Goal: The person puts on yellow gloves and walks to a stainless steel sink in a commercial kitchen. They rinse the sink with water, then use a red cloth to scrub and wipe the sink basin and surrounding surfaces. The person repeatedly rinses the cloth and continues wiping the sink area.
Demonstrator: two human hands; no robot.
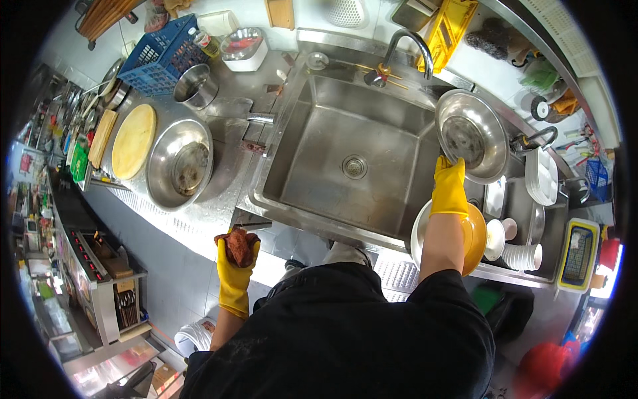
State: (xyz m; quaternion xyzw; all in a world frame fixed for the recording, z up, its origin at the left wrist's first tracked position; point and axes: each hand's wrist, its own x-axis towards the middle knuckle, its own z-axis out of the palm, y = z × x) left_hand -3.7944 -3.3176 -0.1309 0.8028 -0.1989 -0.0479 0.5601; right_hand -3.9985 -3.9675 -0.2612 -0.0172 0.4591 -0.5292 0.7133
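My left hand (235, 284), in a yellow rubber glove, holds a crumpled reddish-brown cloth (241, 248) off the near side of the counter. My right hand (449, 190), gloved the same way, grips the near rim of a stainless steel basin (486, 112). The basin is tilted and covers part of the right edge of a large stainless steel sink (319, 149). No water is visible in that sink. Beneath my right forearm are a yellow bowl (477, 239) and a white bowl (416, 237), both partly hidden by the arm.
A gooseneck faucet (411, 37) rises behind the sink. On the left counter (229, 149) are another steel basin (167, 144), a cleaver (232, 107), a steel pot (196, 87) and a blue plastic crate (159, 60). Stacked white cups (521, 257) and white trays (541, 177) stand at the right.
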